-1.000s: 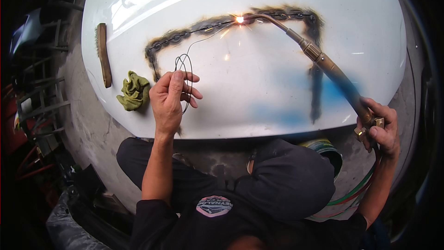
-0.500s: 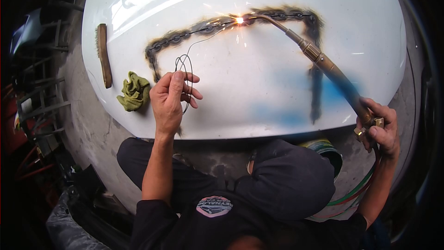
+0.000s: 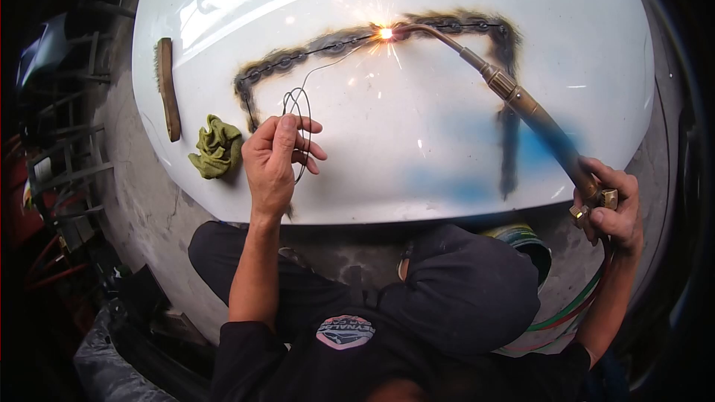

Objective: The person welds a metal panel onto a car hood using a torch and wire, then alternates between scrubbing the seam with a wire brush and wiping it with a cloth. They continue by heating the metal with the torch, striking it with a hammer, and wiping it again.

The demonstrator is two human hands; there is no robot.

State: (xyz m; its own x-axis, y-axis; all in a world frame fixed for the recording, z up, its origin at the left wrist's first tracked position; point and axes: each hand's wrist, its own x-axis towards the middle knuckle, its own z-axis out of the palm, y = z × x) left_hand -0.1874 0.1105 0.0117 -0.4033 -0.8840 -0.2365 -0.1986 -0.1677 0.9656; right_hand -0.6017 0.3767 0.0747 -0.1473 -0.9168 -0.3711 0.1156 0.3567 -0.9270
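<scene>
Between thumb and fingers, my left hand (image 3: 279,150) pinches a looped thin wire (image 3: 316,68), whose far end reaches up to a bright glow on the white panel (image 3: 372,119). My right hand (image 3: 614,205) is wrapped round the valve end of a brass torch (image 3: 538,115). The torch's curved tip points left, at the same glow, and sparks scatter around it. A scorched seam (image 3: 283,62) with a dark line of weld spots runs across the panel and bends down at both sides.
On the panel's left lie a wooden wire brush (image 3: 168,93) and a crumpled green cloth (image 3: 217,147). Red and green hoses (image 3: 570,311) hang below the torch. Near my knee stands a round container (image 3: 527,242). Metal racks (image 3: 71,156) are at the far left.
The sparks at the torch tip have spread wider and look brighter. Both hands, the wire and the torch are almost where they were.
</scene>
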